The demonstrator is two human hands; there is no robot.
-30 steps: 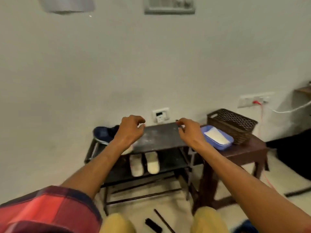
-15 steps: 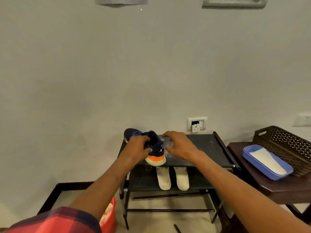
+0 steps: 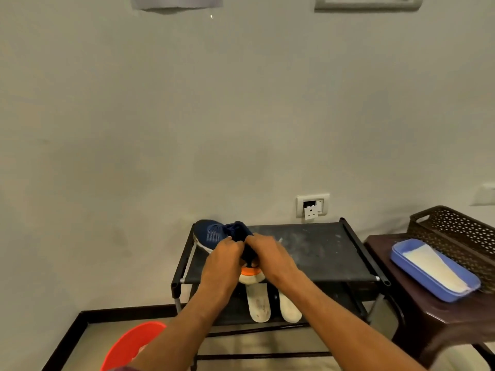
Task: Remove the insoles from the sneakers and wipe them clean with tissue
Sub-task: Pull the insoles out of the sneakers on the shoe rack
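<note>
The blue sneaker [image 3: 211,234] is kept at the front left corner of the shoe rack [image 3: 316,250] top shelf, heel over the front edge; its collar is grasped by the left hand [image 3: 223,261] and right hand [image 3: 270,257], probably to open it for insole removal. Two pale insoles [image 3: 258,303] are laid at the lower shelf's front edge; the tissue tray [image 3: 434,269] is kept nearby, seemingly for wiping.

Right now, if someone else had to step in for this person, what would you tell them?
Left hand and right hand both grip the blue sneaker at its opening, on the rack's top shelf.
Two insoles lie on the lower shelf; one looks stained.
White tissue sits in the blue tray on the side table.
Done: two insoles out.
Left: probably wiping them; I can't see inside the sneaker.
</note>
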